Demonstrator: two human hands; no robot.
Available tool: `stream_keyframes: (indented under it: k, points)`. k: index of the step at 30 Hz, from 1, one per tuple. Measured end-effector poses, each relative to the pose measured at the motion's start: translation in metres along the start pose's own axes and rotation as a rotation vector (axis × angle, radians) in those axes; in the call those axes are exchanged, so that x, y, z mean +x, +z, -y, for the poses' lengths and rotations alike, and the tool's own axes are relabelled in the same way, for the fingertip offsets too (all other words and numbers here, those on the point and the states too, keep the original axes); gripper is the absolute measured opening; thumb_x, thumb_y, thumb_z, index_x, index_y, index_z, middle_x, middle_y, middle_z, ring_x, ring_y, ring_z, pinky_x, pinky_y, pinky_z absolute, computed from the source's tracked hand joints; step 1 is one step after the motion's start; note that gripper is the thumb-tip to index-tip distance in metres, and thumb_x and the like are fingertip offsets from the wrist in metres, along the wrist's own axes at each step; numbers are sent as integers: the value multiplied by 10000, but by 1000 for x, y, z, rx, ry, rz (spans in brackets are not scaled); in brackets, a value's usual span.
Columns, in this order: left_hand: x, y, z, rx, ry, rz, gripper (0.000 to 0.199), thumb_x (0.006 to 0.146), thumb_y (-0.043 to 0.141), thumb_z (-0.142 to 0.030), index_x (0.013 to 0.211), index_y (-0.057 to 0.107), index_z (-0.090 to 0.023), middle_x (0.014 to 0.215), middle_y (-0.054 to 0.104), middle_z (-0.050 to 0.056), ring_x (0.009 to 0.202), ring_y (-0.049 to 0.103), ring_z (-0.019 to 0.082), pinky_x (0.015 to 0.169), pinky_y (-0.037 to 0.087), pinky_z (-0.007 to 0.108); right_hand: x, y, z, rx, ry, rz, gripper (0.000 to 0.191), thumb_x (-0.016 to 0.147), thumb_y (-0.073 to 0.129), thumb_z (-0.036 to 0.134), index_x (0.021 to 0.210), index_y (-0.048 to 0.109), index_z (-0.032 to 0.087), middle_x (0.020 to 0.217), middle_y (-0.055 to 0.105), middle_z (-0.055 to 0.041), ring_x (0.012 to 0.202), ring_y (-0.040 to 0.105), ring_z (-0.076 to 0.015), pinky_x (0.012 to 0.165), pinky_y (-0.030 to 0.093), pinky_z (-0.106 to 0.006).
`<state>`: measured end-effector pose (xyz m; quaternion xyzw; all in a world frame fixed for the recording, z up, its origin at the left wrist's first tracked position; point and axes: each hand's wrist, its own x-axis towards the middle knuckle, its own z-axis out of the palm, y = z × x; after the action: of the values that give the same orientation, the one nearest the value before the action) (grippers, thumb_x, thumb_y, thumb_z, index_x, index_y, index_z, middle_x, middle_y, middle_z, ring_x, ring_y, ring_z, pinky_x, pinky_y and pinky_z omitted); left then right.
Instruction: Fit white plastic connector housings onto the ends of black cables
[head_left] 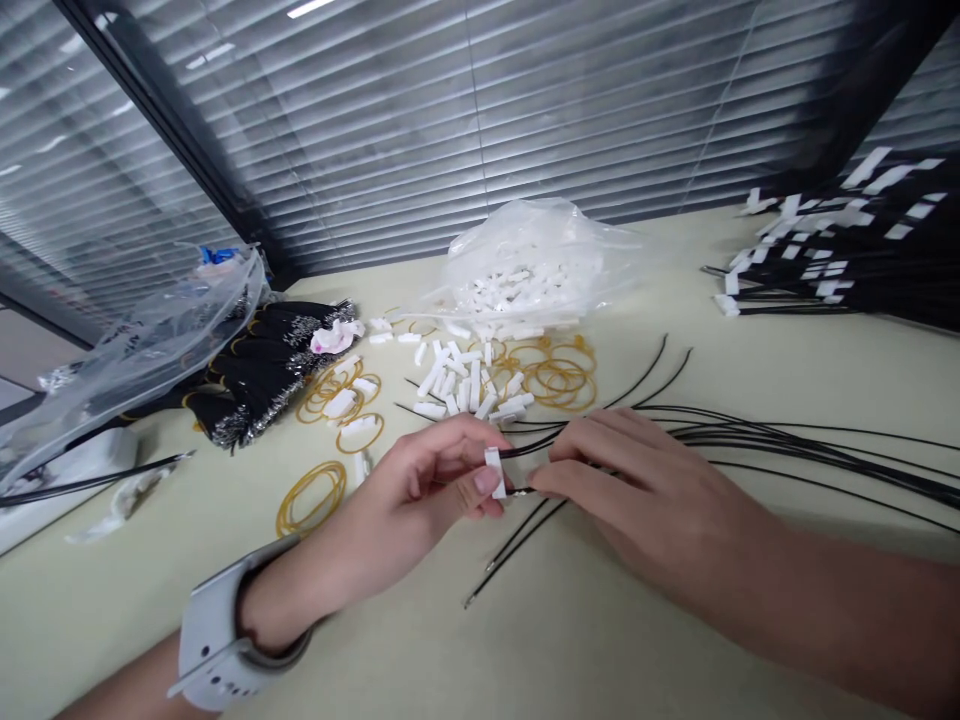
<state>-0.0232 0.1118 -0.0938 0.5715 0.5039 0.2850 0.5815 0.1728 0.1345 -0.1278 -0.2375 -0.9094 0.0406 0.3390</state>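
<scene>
- Two hands meet over the table (450,660); the left hand (435,480) is closed in a light pinch, thumb against a white connector (494,472) held upright.
- The right hand (637,470) has its fingers drawn together and curled down, thumb and forefinger pinching a short black wire end (520,491) just beside the connector's lower part; the exact grip is partly hidden.
- More black wires (787,440) run beneath the right hand and out to its far side, while two loose ends (491,566) angle towards the wearer.
- Lining the metal tip up square with the connector seems wise; a slanted approach could bend it.
- Gripping close behind the tip should stop the thin wire from buckling.
- The left pinch is best firm but shallow, leaving the connector's openings uncovered.
- Whether any tip is inside the connector, I cannot tell.
- Spare white connectors (475,385) lie in a pile beyond the hands, near yellow bands (311,498).
</scene>
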Motion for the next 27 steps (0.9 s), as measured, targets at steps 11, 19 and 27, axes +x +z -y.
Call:
stream_keyframes:
  k: [11, 19, 27]
  points:
    - [-2, 2, 1, 5, -21, -2, 126, 810, 502, -261, 927, 501, -214, 735, 534, -42, 705, 538, 19, 648, 391, 105, 3, 4, 2, -56, -21, -4, 208, 841, 375, 71, 786, 572, 108, 741, 496, -56, 748, 435, -135, 699, 349, -290]
    - [-1, 0, 5, 19, 31, 1, 140, 818, 488, -275, 951, 498, -234, 733, 524, -47, 714, 548, 27, 653, 405, 122, 3, 2, 4, -56, -39, 4, 196, 853, 362, 69, 819, 551, 107, 762, 489, -50, 748, 420, -122, 689, 351, -270]
    - [1, 3, 3, -13, 21, 3, 132, 811, 500, -235, 936, 500, -191, 736, 534, -41, 703, 544, 21, 664, 415, 122, 1, 6, 2, -83, -72, 28, 289, 848, 310, 51, 812, 590, 113, 758, 486, -52, 725, 405, -122, 659, 338, -265]
